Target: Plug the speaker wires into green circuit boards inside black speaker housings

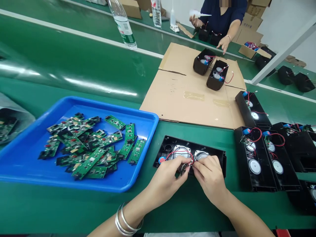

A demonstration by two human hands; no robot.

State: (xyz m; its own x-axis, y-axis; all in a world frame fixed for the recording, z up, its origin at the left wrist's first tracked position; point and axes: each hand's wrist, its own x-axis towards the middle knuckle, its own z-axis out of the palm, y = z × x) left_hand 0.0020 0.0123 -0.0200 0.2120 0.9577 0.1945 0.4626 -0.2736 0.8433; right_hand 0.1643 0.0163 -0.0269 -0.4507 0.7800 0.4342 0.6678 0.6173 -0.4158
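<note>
A black speaker housing (195,146) lies open on the green bench in front of me, with two round speakers (181,150) and a blue-wrapped cylinder (162,160) inside. Over it, my left hand (169,172) is closed on a small circuit board (183,170), mostly covered by the fingers. My right hand (209,172) pinches the end of the red wires (191,158) close to the board. The fingertips of both hands nearly meet; whether the wire end is seated in the board is hidden.
On the left is a blue tray (138,116) holding a heap of green circuit boards (91,161). Several wired housings (256,168) stand at right. Flattened cardboard (177,82) carries two more housings (217,75). Across the bench, a person (223,19) holds a white squeeze bottle (197,13).
</note>
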